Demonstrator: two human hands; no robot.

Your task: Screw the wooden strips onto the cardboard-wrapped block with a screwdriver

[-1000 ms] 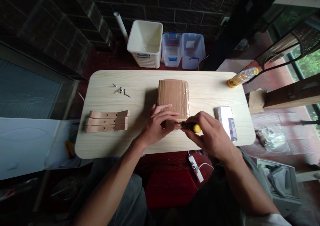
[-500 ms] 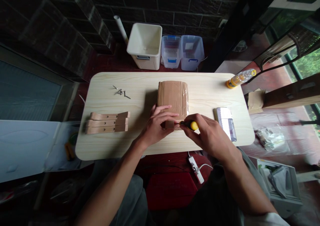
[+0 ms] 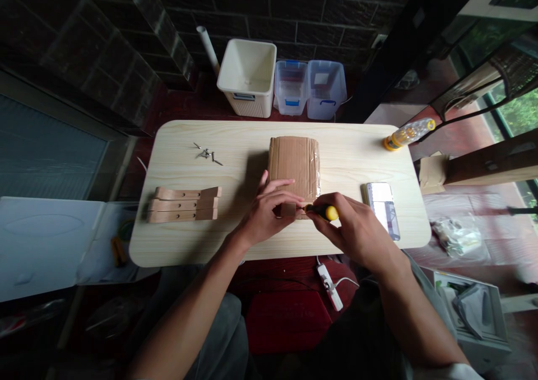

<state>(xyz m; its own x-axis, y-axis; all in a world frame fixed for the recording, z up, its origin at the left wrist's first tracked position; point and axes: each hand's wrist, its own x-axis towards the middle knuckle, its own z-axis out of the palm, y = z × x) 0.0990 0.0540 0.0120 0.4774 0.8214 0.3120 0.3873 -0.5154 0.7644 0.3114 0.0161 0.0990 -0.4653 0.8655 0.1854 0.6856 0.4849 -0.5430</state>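
My right hand [image 3: 357, 223] is closed around a screwdriver [image 3: 323, 211] with a black and yellow handle. The tool points left toward a small wooden piece [image 3: 288, 209], and my left hand [image 3: 269, 207] grips that piece, its fingers wrapped over the top. The screwdriver's tip lies at the left fingertips, too small and covered to make out whether it sits in a screw. Just behind both hands stands a taped cardboard box [image 3: 294, 164]. Three curved wooden pieces [image 3: 184, 205] with drilled holes lie side by side at the left. Behind them several screws [image 3: 205, 153] are scattered.
On the pale wooden table [image 3: 235, 144] are a clear container with a yellow base [image 3: 407, 134] at the back right and a flat white and grey case [image 3: 381, 209] at the right. Beyond the far edge stand a cream bin [image 3: 247, 72] and two clear plastic boxes [image 3: 327, 88].
The view has shifted slightly, so everything sits a little further right. Both hands keep their hold, and the screwdriver stays at the wooden piece.
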